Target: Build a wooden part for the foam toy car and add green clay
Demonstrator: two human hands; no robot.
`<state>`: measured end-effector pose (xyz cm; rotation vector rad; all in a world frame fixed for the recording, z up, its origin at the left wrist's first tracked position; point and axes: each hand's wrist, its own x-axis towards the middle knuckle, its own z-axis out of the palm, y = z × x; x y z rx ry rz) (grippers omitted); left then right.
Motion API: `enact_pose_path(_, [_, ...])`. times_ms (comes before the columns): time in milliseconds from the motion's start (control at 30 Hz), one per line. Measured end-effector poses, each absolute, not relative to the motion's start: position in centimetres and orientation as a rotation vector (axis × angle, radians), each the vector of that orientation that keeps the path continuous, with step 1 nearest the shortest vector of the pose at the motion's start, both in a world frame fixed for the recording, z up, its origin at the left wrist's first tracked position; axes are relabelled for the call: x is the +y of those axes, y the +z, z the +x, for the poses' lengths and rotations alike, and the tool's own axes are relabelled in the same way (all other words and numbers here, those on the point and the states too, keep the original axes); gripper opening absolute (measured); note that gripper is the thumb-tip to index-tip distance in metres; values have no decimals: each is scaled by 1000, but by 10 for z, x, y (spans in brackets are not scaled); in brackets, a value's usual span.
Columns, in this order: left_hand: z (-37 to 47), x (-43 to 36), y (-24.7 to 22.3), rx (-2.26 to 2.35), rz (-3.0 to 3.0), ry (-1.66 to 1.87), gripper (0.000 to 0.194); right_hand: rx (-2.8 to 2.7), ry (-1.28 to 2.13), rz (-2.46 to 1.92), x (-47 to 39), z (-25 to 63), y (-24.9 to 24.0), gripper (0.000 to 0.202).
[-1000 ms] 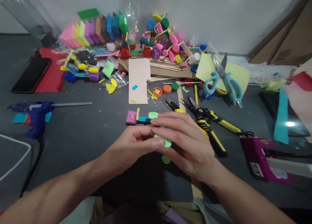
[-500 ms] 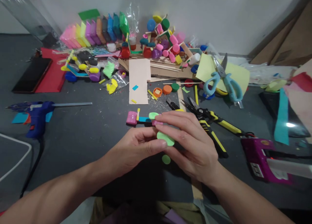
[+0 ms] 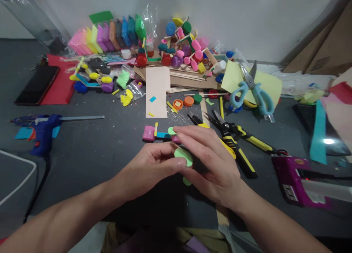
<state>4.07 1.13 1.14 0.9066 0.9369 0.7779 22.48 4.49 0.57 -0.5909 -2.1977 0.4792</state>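
Between thumb and fingers, my left hand pinches a flat, round, light green clay disc. My right hand curves around the disc's right side, its thumb low at the edge and its fingers reaching over; its palm side is hidden. Just beyond the hands lies a small toy car with a pink wheel and a blue body. A second light green piece shows at the car's right end, by my right fingertips. Under the hands, another green disc lies on the table, partly covered.
Yellow-black pliers lie right of my right hand, with light blue scissors behind. A blue glue gun and a phone lie left. Clay packs and toy cars line the back. A purple device sits right.
The held green disc has shifted slightly left and turned in my fingers. My right hand has moved a little left and down, uncovering more of the yellow handle behind it.
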Motion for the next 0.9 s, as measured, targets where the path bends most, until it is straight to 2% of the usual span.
enact_pose_path(167, [38, 12, 24, 960, 1076, 762, 15, -2212, 503, -568, 45, 225, 12, 31])
enact_pose_path(533, [40, 9, 21, 951, 1070, 748, 25, -2160, 541, -579, 45, 222, 8, 34])
enact_pose_path(767, [40, 8, 22, 937, 1044, 765, 23, -2162, 539, -556, 46, 220, 6, 27])
enact_pose_path(900, [40, 8, 22, 922, 988, 750, 23, -2184, 538, -559, 46, 221, 8, 32])
